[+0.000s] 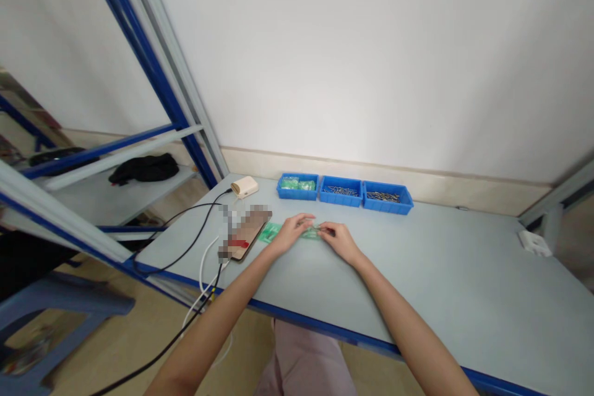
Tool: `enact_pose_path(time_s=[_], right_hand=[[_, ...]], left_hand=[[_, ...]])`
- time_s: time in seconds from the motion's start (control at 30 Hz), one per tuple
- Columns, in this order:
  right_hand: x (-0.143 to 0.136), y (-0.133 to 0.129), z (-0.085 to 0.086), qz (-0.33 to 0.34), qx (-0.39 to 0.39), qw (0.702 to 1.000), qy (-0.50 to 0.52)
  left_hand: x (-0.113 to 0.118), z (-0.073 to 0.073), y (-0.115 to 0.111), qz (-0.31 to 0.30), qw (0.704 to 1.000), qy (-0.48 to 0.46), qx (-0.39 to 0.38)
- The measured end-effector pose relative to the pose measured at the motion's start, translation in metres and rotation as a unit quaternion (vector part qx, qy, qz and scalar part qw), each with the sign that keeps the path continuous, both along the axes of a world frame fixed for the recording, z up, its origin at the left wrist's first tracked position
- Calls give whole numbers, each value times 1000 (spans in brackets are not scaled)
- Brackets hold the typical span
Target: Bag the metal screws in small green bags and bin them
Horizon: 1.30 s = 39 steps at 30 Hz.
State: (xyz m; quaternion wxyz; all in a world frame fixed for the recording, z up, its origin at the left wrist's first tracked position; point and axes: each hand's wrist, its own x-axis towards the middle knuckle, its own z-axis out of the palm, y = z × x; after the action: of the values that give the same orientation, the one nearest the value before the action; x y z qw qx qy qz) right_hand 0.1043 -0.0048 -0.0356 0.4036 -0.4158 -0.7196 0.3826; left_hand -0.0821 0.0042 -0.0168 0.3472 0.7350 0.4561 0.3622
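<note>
A strip of green-printed clear plastic bags [268, 233] lies flat on the grey table and runs under my hands. My left hand [291, 232] rests over it, fingers curled at the strip's edge and thumb hidden. Just to the right, my right hand [341, 240] has its fingertips pinched together at the strip's right end. Something small and dark shows at those fingertips, too small to name. Behind my hands stand three blue bins: the left bin [297, 196] holds green-printed packets, the middle bin [341, 199] silver screws, and the right bin [388, 205] brass-coloured screws.
Left of my hands lies a phone [253, 235], partly blurred out, with cables beside it. A cream-coloured small device [245, 187] sits behind it on a black cable [204, 241]. A white plastic piece [534, 243] is at the far right. A white wall rises behind the table.
</note>
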Motion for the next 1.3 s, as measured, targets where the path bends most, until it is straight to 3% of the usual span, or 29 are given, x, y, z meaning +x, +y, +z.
enact_pose_path(time_s=[0.1,0.23,0.33,0.43,0.53,0.63,0.77,0.87,1.0,1.13,1.3], right_hand=[[-2,8,-7,-24,-82,989,120],[0,14,-8,-43,-87,984,150],[3,10,-1,-56,-65,985,151],[5,3,9,-61,24,989,134],[5,-1,15,-58,72,987,134],[4,1,13,-71,18,983,169],[1,6,5,-90,-91,966,225],[1,8,2,-90,-111,961,236],[1,9,2,-82,-93,968,219],[2,10,-1,-82,-46,982,163],[2,11,-5,-61,-51,985,151]], left_hand=[[-1,-4,8,35,989,-113,-84],[-3,-4,11,47,981,-149,-111],[-3,2,6,63,993,-99,-22],[-3,10,-3,45,994,-9,100],[-3,14,-10,24,989,31,143],[0,13,-10,63,992,26,110],[6,10,-2,78,997,-24,-7],[8,9,1,64,995,-55,-55],[5,8,4,72,995,-49,-42],[-6,15,29,93,995,-40,16],[-21,30,95,131,988,40,73]])
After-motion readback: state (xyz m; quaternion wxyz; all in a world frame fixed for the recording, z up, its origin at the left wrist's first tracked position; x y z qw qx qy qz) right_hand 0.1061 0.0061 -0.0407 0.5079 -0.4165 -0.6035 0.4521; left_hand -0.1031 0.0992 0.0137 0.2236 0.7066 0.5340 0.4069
